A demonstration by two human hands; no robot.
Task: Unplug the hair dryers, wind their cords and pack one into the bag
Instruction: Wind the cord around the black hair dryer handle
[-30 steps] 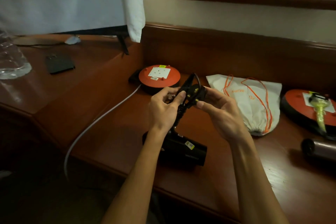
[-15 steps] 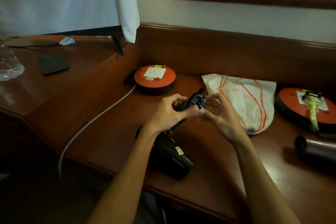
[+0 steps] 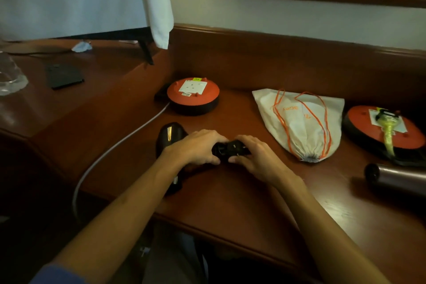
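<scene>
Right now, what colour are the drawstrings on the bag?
Orange, looped over the off-white bag; the head view shows it.

bare forearms — blue sleeve (image 3: pixel 57 275) (left arm, upper part only).

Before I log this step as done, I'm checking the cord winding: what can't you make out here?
Head view only:
- Wound cord: hidden under the left hand and right hand; only the plug shows between them.
- Black hair dryer: handle covered by the left forearm.
- Second hair dryer: cut off by the right edge.
- Bag lettering: too blurred to read.
- Bag contents: hidden by the cloth.
</scene>
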